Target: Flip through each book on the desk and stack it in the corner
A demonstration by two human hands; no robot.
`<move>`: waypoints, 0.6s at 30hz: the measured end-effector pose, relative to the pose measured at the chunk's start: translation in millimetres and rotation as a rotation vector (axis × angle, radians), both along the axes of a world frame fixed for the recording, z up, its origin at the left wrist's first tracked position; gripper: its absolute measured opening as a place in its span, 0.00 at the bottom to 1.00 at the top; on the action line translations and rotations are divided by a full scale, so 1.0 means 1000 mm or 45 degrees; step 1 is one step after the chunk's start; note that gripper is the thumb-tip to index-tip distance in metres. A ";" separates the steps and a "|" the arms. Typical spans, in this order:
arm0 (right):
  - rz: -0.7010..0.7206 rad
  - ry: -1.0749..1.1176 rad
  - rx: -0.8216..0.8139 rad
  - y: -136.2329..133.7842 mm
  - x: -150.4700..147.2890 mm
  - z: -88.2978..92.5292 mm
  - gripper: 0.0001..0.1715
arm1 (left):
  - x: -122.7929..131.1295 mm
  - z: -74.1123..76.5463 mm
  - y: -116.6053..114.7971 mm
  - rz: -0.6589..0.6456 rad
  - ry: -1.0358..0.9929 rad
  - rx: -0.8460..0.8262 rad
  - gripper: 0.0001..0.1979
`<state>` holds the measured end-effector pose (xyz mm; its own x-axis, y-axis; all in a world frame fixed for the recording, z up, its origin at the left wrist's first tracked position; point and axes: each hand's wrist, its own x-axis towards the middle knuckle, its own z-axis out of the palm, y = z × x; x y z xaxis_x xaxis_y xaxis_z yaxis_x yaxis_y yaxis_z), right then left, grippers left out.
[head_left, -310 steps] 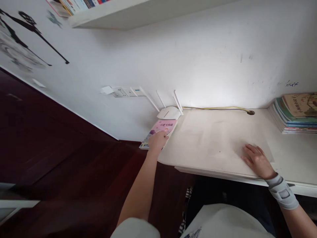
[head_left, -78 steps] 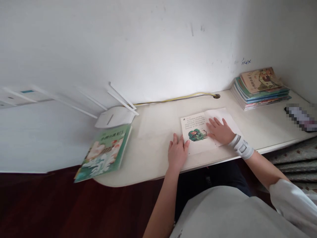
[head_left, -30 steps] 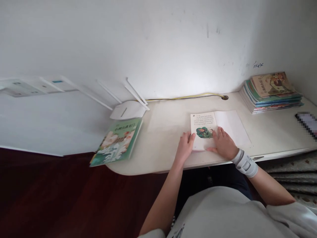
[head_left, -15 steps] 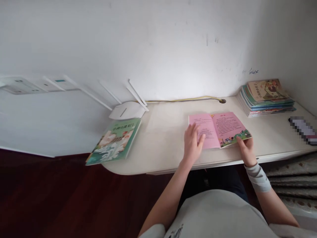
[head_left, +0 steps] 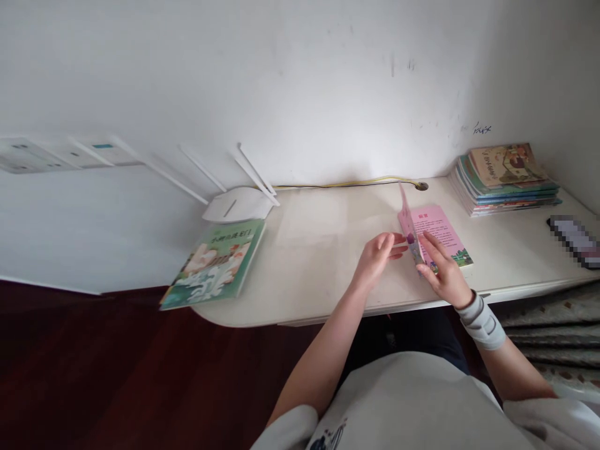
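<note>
A thin children's book (head_left: 434, 228) with pink pages lies on the desk, its right page flat with printed text and a drawn green strip along the bottom. Its left leaf (head_left: 409, 215) stands nearly upright, showing part of a coloured picture. My left hand (head_left: 379, 253) is at the left side of that leaf, fingers stretched toward it. On the other side is my right hand (head_left: 443, 269), a grey wrap round its wrist. Its fingers are spread at the leaf's lower part, the thumb apart from them by the near edge.
A green picture book (head_left: 218, 259) overhangs the desk's (head_left: 304, 269) left end, in front of a white router (head_left: 241, 205) with antennas. Several books (head_left: 509, 181) are stacked at the back right, near a phone (head_left: 574, 240). A yellow cable (head_left: 347, 184) runs along the wall to a hole.
The book's left leaf has swung up from flat to nearly upright. My left hand has moved right with it, and my right hand has shifted left from the right page's corner to the leaf.
</note>
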<state>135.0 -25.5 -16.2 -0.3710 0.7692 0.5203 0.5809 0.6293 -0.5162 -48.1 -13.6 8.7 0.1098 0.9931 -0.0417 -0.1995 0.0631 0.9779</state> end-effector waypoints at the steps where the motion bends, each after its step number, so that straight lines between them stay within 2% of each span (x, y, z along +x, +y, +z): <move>1: 0.027 -0.025 -0.026 -0.001 -0.002 0.001 0.34 | 0.004 0.003 0.002 -0.035 -0.032 0.007 0.28; 4: 0.062 -0.055 -0.079 -0.002 -0.005 0.003 0.36 | 0.012 0.008 0.008 -0.112 -0.105 -0.029 0.24; 8: 0.069 -0.027 -0.067 -0.003 -0.005 0.002 0.37 | 0.015 0.007 0.011 -0.189 -0.229 -0.131 0.20; 10: -0.003 -0.005 -0.013 -0.004 -0.004 0.003 0.39 | 0.015 0.005 0.011 -0.217 -0.284 -0.156 0.19; 12: -0.150 -0.023 0.073 -0.006 -0.002 0.008 0.42 | 0.018 0.004 0.010 -0.242 -0.274 -0.161 0.18; 15: -0.329 -0.172 0.218 -0.009 -0.002 0.021 0.45 | 0.024 0.002 0.008 -0.212 -0.165 -0.132 0.16; 18: -0.292 -0.386 0.285 -0.009 -0.003 0.028 0.40 | 0.027 0.000 0.007 -0.105 -0.061 -0.038 0.15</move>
